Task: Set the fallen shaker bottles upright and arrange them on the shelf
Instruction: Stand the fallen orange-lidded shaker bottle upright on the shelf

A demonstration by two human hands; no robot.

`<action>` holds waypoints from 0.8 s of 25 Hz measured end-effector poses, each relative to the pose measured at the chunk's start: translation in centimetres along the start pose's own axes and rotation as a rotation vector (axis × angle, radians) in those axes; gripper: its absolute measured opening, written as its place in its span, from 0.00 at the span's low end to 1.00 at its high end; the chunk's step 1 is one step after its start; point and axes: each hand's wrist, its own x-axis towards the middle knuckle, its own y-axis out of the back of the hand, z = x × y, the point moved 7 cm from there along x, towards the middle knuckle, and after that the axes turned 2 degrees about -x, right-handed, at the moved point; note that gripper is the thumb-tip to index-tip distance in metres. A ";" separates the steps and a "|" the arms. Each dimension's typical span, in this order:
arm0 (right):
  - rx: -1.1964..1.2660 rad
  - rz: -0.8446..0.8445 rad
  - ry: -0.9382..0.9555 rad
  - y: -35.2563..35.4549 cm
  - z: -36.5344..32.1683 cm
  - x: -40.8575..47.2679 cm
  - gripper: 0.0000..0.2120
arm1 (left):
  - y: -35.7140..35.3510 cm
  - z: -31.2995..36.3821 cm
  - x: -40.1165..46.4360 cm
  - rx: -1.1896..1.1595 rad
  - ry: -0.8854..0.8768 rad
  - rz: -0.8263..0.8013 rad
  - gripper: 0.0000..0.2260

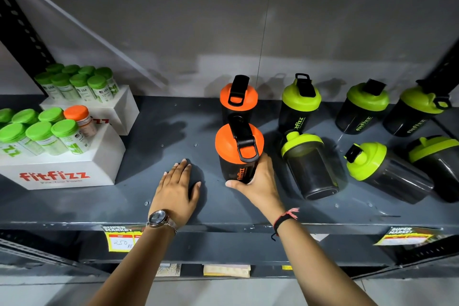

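Presently the right hand grips the front orange-lidded shaker upright on the shelf, the left hand lies flat and empty; three green-lidded shakers lying rightward appear due next.

orange-lid shakers: 2 | green-lid shakers: 6, 3 upright, 3 fallen | white display boxes: 2 | orange-cap tube: 1 | hands: 2
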 end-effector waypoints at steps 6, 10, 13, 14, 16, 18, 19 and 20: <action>0.057 -0.010 0.014 -0.3 -0.3 0.1 0.33 | 0.1 0.0 0.0 -0.003 0.004 -0.002 0.31; 0.042 0.015 -0.015 -0.2 -0.3 -0.2 0.37 | 0.0 -0.1 0.0 -0.009 -0.004 -0.009 0.33; 0.041 -0.032 -0.010 0.6 -0.4 -2.8 0.43 | 0.3 0.5 -0.7 -0.016 -0.017 0.029 0.27; 0.011 -0.025 0.033 1.6 -0.9 -4.0 0.40 | 0.6 1.3 -1.3 -0.030 -0.038 0.066 0.26; -0.153 0.126 0.223 5.6 -2.1 -6.0 0.27 | 0.8 4.2 -2.8 -0.078 -0.115 0.143 0.24; -0.330 0.333 0.323 10.5 -2.4 -6.4 0.22 | 0.4 8.2 -4.0 -0.140 -0.210 0.171 0.20; -0.395 0.369 0.288 12.7 -1.8 -5.8 0.24 | -0.1 10.6 -4.2 -0.159 -0.259 0.163 0.19; -0.469 0.331 0.223 14.0 -1.1 -4.8 0.29 | -0.8 12.7 -4.1 -0.166 -0.295 0.144 0.19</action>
